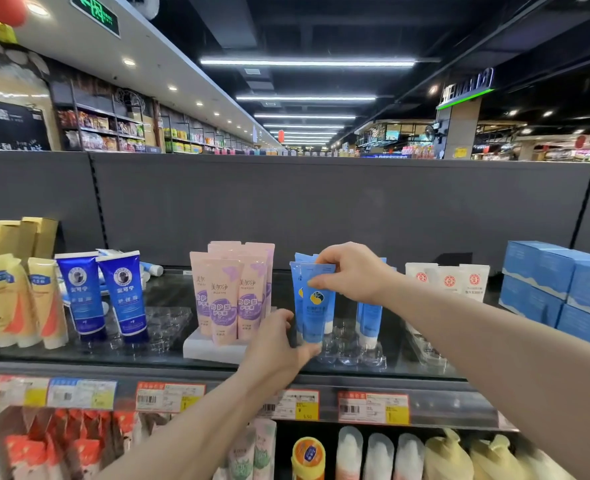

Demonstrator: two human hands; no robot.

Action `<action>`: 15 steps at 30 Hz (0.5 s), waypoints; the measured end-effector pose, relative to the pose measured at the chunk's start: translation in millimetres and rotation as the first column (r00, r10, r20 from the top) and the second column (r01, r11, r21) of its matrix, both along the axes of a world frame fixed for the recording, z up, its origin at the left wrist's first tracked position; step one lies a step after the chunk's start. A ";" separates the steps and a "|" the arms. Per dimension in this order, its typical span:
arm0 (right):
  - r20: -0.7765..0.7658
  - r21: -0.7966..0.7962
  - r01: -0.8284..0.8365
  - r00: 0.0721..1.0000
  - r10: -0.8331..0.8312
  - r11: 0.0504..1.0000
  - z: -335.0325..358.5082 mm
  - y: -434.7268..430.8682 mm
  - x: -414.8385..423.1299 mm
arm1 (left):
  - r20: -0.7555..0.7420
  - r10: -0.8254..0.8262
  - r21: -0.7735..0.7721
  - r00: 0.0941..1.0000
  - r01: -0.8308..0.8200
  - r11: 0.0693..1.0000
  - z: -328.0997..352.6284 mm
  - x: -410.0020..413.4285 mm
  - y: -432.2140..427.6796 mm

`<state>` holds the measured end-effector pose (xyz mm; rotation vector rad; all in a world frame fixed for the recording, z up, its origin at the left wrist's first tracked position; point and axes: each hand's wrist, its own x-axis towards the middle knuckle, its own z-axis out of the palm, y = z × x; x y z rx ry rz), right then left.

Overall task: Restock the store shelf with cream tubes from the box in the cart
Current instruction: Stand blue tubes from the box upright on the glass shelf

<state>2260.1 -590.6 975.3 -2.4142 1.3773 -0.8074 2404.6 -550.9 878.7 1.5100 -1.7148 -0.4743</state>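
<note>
Pinching top of light-blue plastic cream tube with right grip; cap end with left grip. Could miss clear plastic tray socket by shelf front edge, topple neighbouring blue tubes.

the space above the top shelf is open, up to the grey back panel. along the front edge, an empty clear tray leaves a gap between the dark blue tubes and the pink tubes. the left hand fills the narrow slot right of the pink tubes, gripping the foot of the front light blue tube. the right hand pinches its top. bare tray sockets lie open in front. toward the right end, white tubes and stacked blue boxes block the way.
</note>
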 end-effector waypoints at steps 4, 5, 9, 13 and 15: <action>0.011 -0.028 0.009 1.000 -0.009 1.000 -3.4 -4.9 3.7 | 0.417 -0.033 -0.045 0.908 0.056 0.997 -6.9 8.7 8.1; 0.017 -0.025 0.014 1.000 -0.014 1.000 -5.0 -6.0 4.7 | 0.496 -0.039 -0.045 0.867 0.070 0.997 -9.6 10.2 9.6; 0.020 -0.011 0.043 0.999 -0.042 0.999 -11.1 -10.5 8.0 | 0.719 -0.078 0.002 0.691 0.111 0.994 -18.3 13.9 17.7; 0.019 -0.018 0.049 0.999 -0.049 0.999 -14.3 -13.6 10.9 | 0.743 -0.101 0.036 0.661 0.111 0.993 -19.9 15.7 23.3; 0.016 -0.017 0.052 0.999 -0.052 0.999 -14.4 -13.9 12.5 | 0.749 -0.101 0.038 0.655 0.109 0.993 -19.5 16.3 24.2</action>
